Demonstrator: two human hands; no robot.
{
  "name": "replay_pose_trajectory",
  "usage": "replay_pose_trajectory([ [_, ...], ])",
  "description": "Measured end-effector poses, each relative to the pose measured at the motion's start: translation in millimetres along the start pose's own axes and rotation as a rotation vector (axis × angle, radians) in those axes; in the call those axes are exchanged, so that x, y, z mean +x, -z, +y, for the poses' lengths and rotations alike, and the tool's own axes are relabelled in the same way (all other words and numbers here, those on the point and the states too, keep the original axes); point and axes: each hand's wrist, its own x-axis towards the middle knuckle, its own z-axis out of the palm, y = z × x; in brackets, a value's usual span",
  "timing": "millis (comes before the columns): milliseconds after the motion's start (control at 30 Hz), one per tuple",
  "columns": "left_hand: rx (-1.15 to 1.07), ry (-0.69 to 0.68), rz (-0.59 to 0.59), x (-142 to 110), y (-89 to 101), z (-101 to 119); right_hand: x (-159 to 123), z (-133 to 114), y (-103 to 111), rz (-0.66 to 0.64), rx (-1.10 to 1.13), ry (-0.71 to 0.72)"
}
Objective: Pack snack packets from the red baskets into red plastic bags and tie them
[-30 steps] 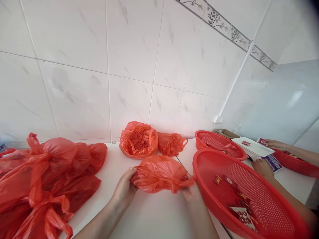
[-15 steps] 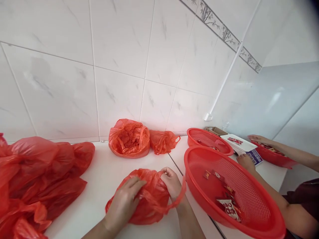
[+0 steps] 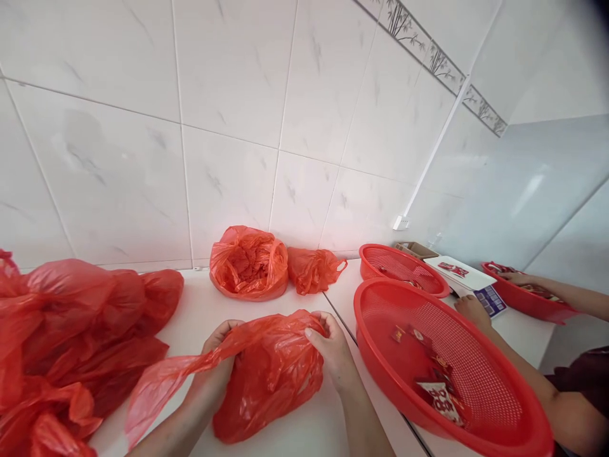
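A thin red plastic bag [image 3: 271, 374] is held up just above the white table in front of me. On its left side my left hand [image 3: 219, 339] is closed on the bag's upper edge, its fingers partly behind the film. My right hand [image 3: 330, 346] pinches the top right edge between thumb and fingers. One loose handle of the bag droops over my left forearm. Whatever may be inside the bag cannot be made out. Nearest to my right hand stands a big red mesh basket [image 3: 380, 374] with several small wrapped snacks [image 3: 442, 400] in it.
Filled red bags [image 3: 85, 330] pile up on the left. By the wall sit an open bag stuffed with red bags [image 3: 248, 263] and a crumpled one [image 3: 314, 270]. Further right are a second basket [image 3: 368, 263], a white scale [image 3: 469, 276], and a co-worker's arms [image 3: 514, 362] at another basket [image 3: 547, 304].
My left hand has shifted left and drawn the bag's upper edge out, so the bag is spread wider. A handle now hangs to the left. The co-worker's far hand has moved into the far basket.
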Motion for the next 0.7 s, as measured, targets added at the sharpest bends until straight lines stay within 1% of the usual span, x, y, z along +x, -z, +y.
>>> replay_pose_trajectory([
  [100,-0.113,0.049,0.024,3,-0.1,-5,2,5,-1,0.017,-0.032,-0.019],
  [167,-0.148,0.068,0.056,6,-1.2,-8,3,7,-1,0.029,-0.039,-0.042],
  [367,-0.133,0.081,0.079,6,-5.7,-7,6,12,-1,0.141,-0.079,-0.045],
  [533,-0.126,0.118,0.023,1,-6.8,-1,8,10,-1,0.155,-0.054,-0.084],
  [700,-0.069,0.105,0.038,0,-5.8,0,7,11,-2,0.201,-0.103,-0.086],
])
